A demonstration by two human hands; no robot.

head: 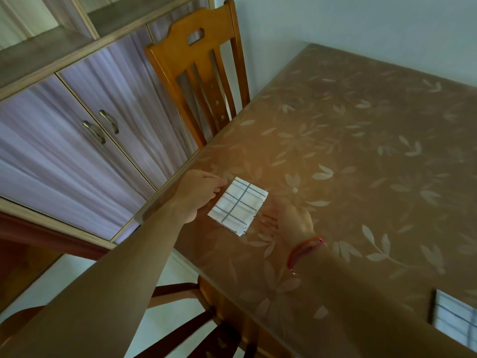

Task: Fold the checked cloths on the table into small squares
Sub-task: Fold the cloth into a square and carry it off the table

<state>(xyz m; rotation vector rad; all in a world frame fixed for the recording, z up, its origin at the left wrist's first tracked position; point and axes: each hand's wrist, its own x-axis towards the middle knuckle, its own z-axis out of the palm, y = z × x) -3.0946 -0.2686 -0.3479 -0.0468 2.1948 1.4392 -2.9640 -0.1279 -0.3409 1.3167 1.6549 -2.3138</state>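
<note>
A white cloth with blue checks (238, 205), folded into a small rectangle, lies flat near the left edge of the table (361, 156). My left hand (200, 192) rests at the cloth's left side, its fingertips touching the upper left edge. On the other side, my right hand (289, 219) lies with its fingers against the cloth's right edge; a red string bracelet circles that wrist. Neither hand lifts the cloth. A second checked cloth (455, 319) lies at the lower right, cut off by the frame edge.
The table carries a brown floral cover. One wooden chair (204, 73) stands at the table's far left side, and another chair (206, 319) sits below my arms. A cabinet with pale purple doors (85, 130) lines the left wall.
</note>
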